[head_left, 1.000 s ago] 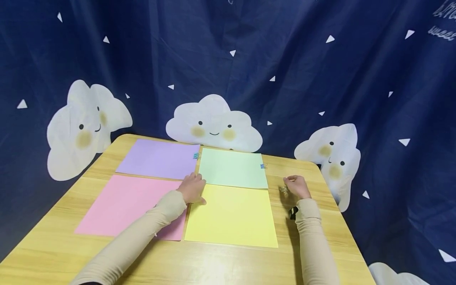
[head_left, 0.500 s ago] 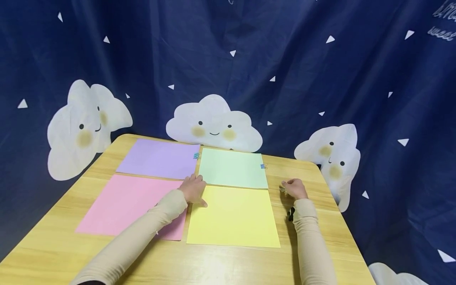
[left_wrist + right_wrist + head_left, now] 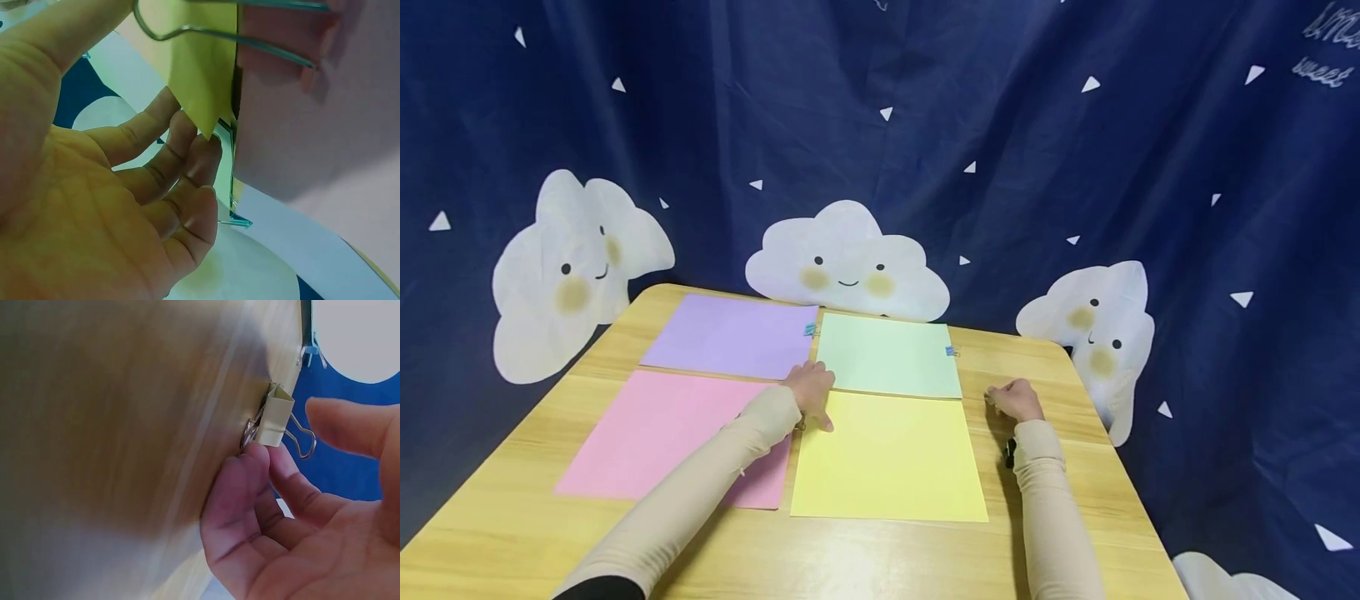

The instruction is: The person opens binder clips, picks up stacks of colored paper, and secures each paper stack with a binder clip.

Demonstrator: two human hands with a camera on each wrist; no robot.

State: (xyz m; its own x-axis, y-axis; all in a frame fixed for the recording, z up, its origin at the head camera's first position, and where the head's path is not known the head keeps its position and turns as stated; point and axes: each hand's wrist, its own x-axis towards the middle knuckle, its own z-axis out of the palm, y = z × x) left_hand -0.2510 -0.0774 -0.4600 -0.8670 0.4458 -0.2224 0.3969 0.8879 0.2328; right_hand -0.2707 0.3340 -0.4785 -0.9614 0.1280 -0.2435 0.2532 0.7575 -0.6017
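Note:
In the head view, my left hand [image 3: 810,390] lies at the upper left corner of the yellow paper [image 3: 887,467], thumb spread over the sheet. The left wrist view shows its bent fingertips right at the paper's pointed corner [image 3: 208,122]. Close by, a binder clip with wire handles [image 3: 269,47] sits on the edge of the pink paper [image 3: 677,433]. To the right of the papers, my right hand [image 3: 1017,401] touches a pale yellow binder clip [image 3: 275,419] with its curved fingertips. The thumb stands apart from that clip, on its other side.
Behind lie a purple paper [image 3: 737,335] and a mint green paper [image 3: 887,354], each with a blue binder clip at its right edge. The wooden table [image 3: 880,567] ends at a dark blue curtain [image 3: 880,100] with white clouds.
The yellow paper has slid slightly right. My right hand has moved a little left and toward me, and its fingers now cover most of the clip in the head view.

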